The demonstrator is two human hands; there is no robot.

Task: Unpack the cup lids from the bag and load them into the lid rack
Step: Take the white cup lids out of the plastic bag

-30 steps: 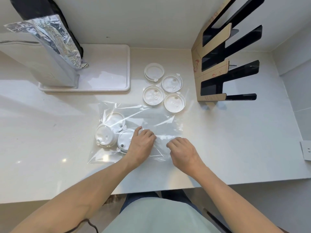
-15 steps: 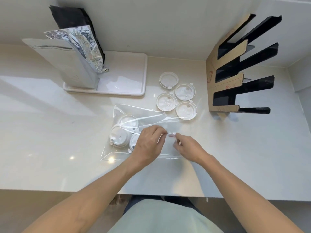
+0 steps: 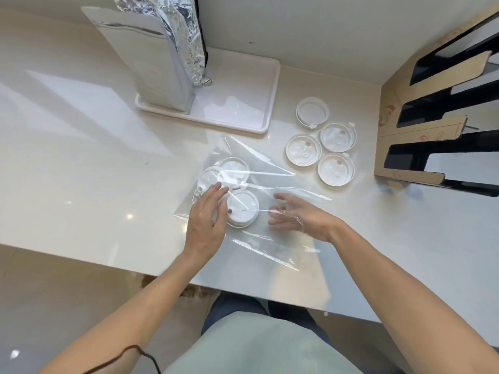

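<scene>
A clear plastic bag [image 3: 272, 182] lies flat on the white counter with three white cup lids [image 3: 243, 209] inside at its left end. My left hand [image 3: 208, 217] rests on top of the bag with straight fingers, touching the film over the lids. My right hand [image 3: 299, 214] sits inside the bag with its fingers spread, the film draped over it, a little to the right of the nearest lid and holding nothing. Several loose lids [image 3: 303, 150] lie on the counter behind the bag. The cardboard and black lid rack [image 3: 405, 136] stands at the right with no lids visible in it.
A white tray [image 3: 270, 90] sits at the back with a tall silver foil pouch [image 3: 162, 58] standing on its left side. The counter's front edge runs just below my forearms. A wall corner closes off the back right behind the rack.
Both hands let go of the bag's mouth. My right hand slid into the bag toward the lids and my left hand moved left onto the lids. The view came closer.
</scene>
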